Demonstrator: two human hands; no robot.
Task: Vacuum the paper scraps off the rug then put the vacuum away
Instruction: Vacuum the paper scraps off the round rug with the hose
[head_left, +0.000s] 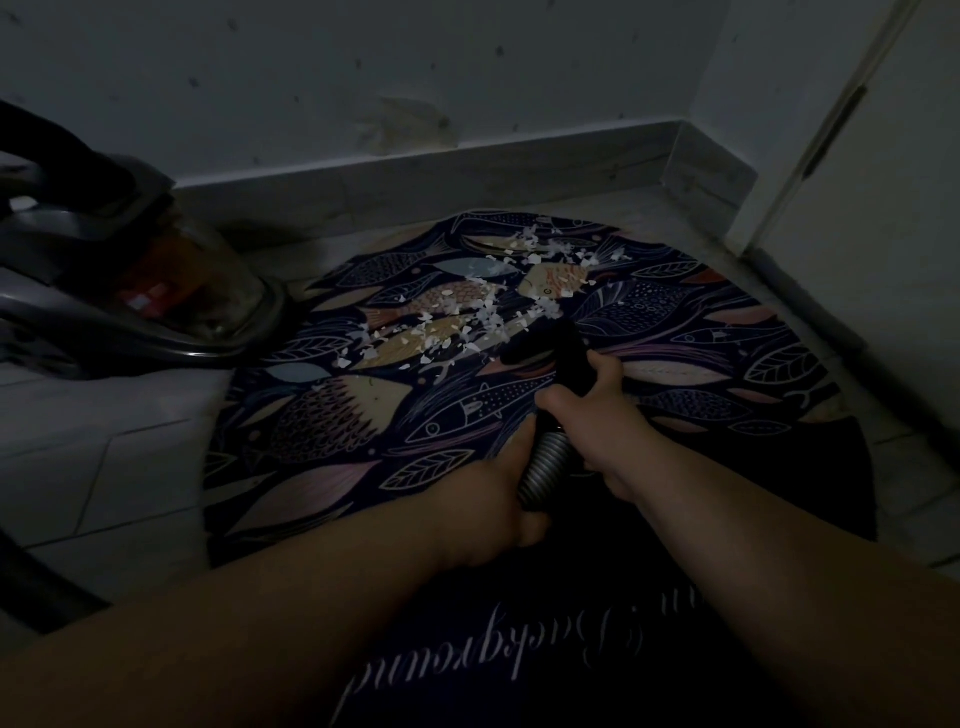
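Note:
A round dark rug (322, 415) with fish and leaf patterns lies on the tiled floor. Several white paper scraps (467, 312) are strewn over its far middle part. The canister vacuum (156, 291) with a clear dust bin sits at the rug's left edge. My right hand (597, 410) grips the black hose handle, whose black nozzle (540, 345) rests on the rug at the near edge of the scraps. My left hand (498, 499) holds the grey ribbed hose (545, 467) just behind it.
A white wall with a skirting board (415, 171) runs behind the rug. A door frame (810, 130) stands at the right. A dark hose section (31, 587) crosses the floor at the lower left. Pale floor tiles (104, 441) lie left of the rug.

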